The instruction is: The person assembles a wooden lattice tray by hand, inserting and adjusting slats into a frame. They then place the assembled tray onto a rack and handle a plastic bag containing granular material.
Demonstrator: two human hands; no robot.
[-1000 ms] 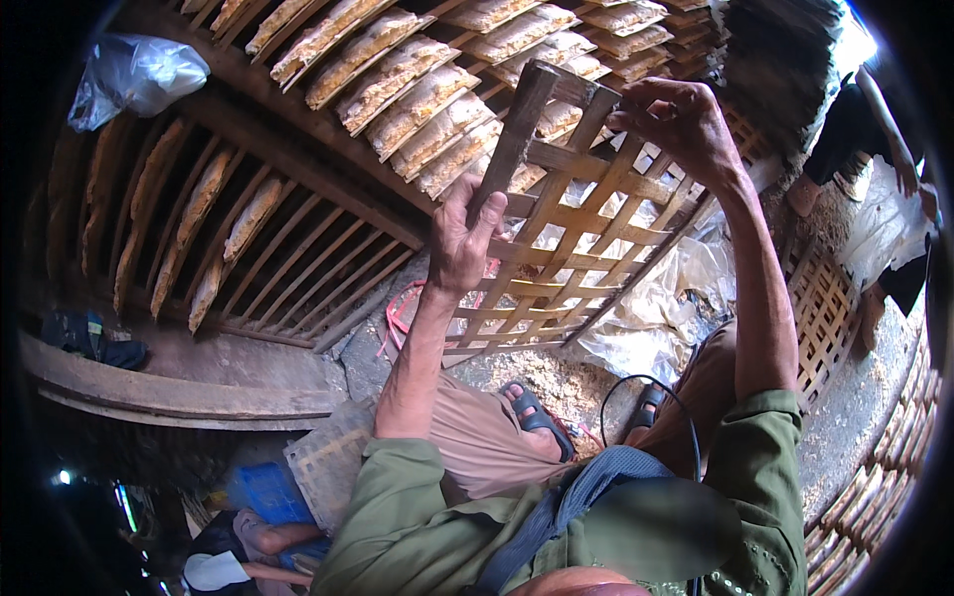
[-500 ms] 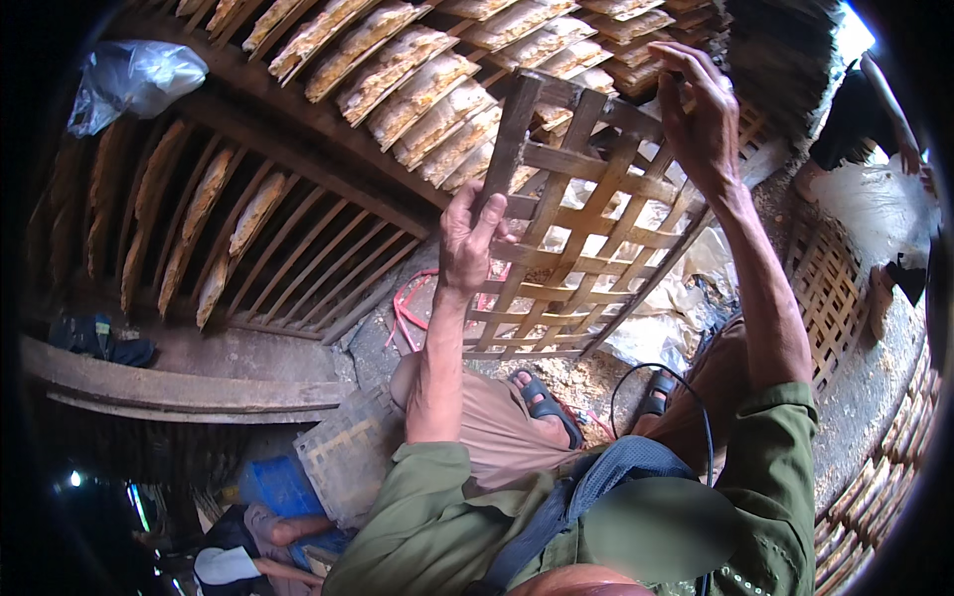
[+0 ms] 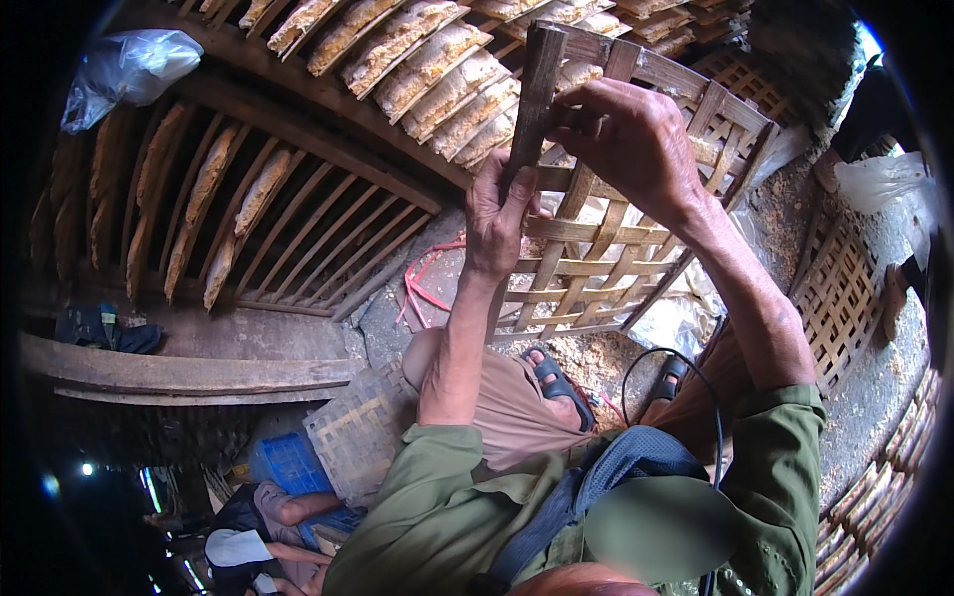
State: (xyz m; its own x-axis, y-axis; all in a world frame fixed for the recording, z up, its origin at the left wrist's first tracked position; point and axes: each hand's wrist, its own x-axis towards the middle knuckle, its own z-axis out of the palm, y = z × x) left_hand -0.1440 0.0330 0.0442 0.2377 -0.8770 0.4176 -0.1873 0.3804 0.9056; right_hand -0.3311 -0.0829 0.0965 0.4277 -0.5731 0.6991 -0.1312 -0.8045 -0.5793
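A woven bamboo rack [image 3: 596,238] with a dark wooden frame stands tilted in front of me. My left hand [image 3: 497,223] is wrapped round its left side bar, thumb on the near face. At the upper part of that same bar is my right hand [image 3: 636,149], its fingers bent and drawn together, the fingertips against or just beside the wood. Anything pinched between them is hidden. Crumbs and clear plastic sheeting [image 3: 681,318] show on the ground behind the rack's lattice.
Slatted shelves hold rows of crusted, pale orange slabs [image 3: 427,89] at the far left. A plastic bag [image 3: 134,74] lies on a beam. Another woven rack [image 3: 835,298] leans at right. A red cord [image 3: 427,283] lies on the floor. Other people are at lower left and far right.
My right hand has moved left from the rack's far right corner to the left side bar, its fingers closing. The rack has risen slightly, my left hand still on it.
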